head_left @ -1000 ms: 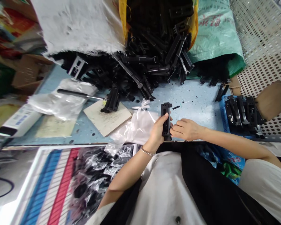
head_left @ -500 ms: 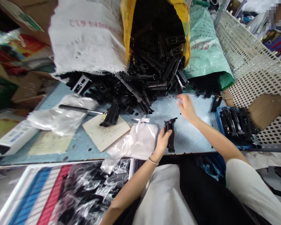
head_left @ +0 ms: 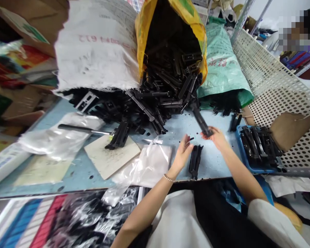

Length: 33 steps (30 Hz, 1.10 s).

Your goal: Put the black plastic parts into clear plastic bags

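Observation:
Between the fingers of my right hand (head_left: 218, 138) is the near end of a long black plastic part (head_left: 200, 119), which tilts up toward the pile. My left hand (head_left: 181, 156) is open, its fingers apart, just left of a second black plastic part (head_left: 195, 162). That one lies lengthwise at the front edge of the bench. A small dark sliver (head_left: 191, 138) is by my left fingertips. Behind my hands, a pile of similar black parts (head_left: 155, 100) spills from a yellow sack (head_left: 142, 41).
A white sack (head_left: 95, 48) and a green sack (head_left: 219, 58) flank the yellow one. Right is a blue basket (head_left: 240, 144) of black parts beside a perforated panel (head_left: 268, 79). Left are a screwdriver-like tool (head_left: 74, 128), a square board (head_left: 103, 158) and clear bags (head_left: 155, 162).
My right hand has taken hold of a black part and drawn it toward me. My left hand has let go of the other part, which now lies on the bench.

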Motion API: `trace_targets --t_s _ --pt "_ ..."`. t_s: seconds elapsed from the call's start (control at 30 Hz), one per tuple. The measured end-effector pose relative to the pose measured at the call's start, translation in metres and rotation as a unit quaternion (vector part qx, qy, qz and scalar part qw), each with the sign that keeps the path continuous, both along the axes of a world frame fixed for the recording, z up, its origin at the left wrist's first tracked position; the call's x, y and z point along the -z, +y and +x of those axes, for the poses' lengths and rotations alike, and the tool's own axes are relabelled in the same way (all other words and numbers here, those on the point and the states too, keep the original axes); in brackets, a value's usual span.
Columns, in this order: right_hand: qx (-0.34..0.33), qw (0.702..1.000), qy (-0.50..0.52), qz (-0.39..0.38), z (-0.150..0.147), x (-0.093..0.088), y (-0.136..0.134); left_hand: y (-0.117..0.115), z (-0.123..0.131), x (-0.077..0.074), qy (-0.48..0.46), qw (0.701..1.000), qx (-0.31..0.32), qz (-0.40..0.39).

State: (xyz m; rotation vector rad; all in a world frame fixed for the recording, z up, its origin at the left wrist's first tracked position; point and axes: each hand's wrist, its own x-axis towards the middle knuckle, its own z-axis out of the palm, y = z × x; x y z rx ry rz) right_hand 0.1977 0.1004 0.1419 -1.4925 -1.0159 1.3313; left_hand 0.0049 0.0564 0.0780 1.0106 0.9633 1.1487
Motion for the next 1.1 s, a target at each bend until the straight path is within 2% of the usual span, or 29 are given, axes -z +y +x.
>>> trace_targets --t_s 0.07,0.1,0.17,0.27,0.33,0.4,0.47,0.5,0.6,0.63,0.7,0.8,0.87,0.97,1.03,1.1 --pt "-0.07 0.997 -0.032 0.007 -0.01 0.011 -0.043 0.007 0.009 -0.019 -0.142 0.988 -0.003 -0.061" --pt "-0.1 0.992 -0.073 0.022 -0.013 0.013 -0.058 0.008 0.011 -0.028 -0.184 0.98 -0.002 -0.082" --pt "-0.112 0.973 -0.182 0.084 -0.015 0.008 -0.073 0.003 0.011 -0.044 -0.199 0.975 0.013 -0.099" --pt "-0.071 0.916 -0.323 0.225 -0.014 -0.008 -0.064 -0.015 0.004 -0.059 -0.144 0.983 0.067 -0.091" --pt "-0.081 0.895 -0.343 0.275 -0.018 -0.016 -0.049 -0.027 -0.002 -0.062 -0.101 0.986 0.095 -0.089" --pt "-0.112 0.919 -0.291 0.241 -0.028 -0.019 -0.038 -0.034 -0.007 -0.061 -0.047 0.994 0.075 -0.06" --pt "-0.143 0.95 -0.223 0.167 -0.037 -0.02 -0.034 -0.034 -0.013 -0.058 -0.002 0.999 0.028 -0.022" --pt "-0.148 0.956 -0.21 0.143 -0.04 -0.02 -0.036 -0.033 -0.017 -0.056 0.009 1.0 0.009 -0.015" --pt "-0.084 0.96 -0.226 0.144 -0.036 -0.025 -0.052 -0.026 -0.033 -0.054 -0.007 0.998 -0.031 -0.053" --pt "-0.047 0.965 -0.209 0.151 -0.033 -0.028 -0.058 -0.024 -0.038 -0.054 -0.019 0.996 -0.045 -0.068" --pt "-0.001 0.984 -0.111 0.143 -0.029 -0.031 -0.07 -0.021 -0.046 -0.055 -0.044 0.993 -0.062 -0.086" --pt "-0.004 0.993 0.048 0.105 -0.032 -0.031 -0.079 -0.02 -0.047 -0.057 -0.077 0.992 -0.021 -0.101" --pt "-0.011 0.992 0.088 0.087 -0.037 -0.029 -0.081 -0.021 -0.043 -0.059 -0.091 0.99 0.012 -0.107" --pt "-0.04 0.993 0.054 0.102 -0.042 -0.026 -0.083 -0.023 -0.039 -0.062 -0.1 0.989 0.015 -0.104" --pt "-0.095 0.983 -0.042 0.148 -0.044 -0.024 -0.088 -0.023 -0.039 -0.066 -0.108 0.989 0.003 -0.104" --pt "-0.176 0.939 -0.191 0.225 -0.048 -0.021 -0.094 -0.023 -0.04 -0.068 -0.121 0.986 -0.003 -0.111"
